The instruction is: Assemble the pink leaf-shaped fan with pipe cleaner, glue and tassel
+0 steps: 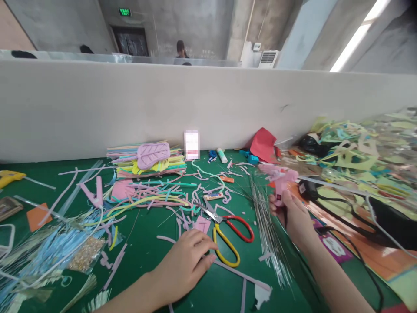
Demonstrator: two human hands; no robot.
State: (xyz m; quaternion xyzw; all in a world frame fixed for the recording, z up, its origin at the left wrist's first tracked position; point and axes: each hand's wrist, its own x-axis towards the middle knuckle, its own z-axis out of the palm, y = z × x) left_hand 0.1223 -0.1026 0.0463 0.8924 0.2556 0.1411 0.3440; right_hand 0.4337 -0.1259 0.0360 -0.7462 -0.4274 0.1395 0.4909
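The glue gun (279, 178), right of centre, stands upright in the right hand (293, 215), fingers closed round its grip, the left hand (187, 261) flat and empty on the bench (146, 243) by the scissors (228, 232); I'd keep its nozzle off the wires (269, 226).

Bright, even light fills the scene, much of it from a long ceiling light strip (358, 34) at the far right, so the green table (146, 243) shows only soft, faint shadows. The wide lens bows the white partition wall (97, 108) and stretches the edges; the paper scraps (368, 148) at far right smear into blur, the pink glue gun (279, 180) gripped by the right hand (293, 213) looks slightly soft, and a small pixelated patch (191, 144) sits mid-scene.
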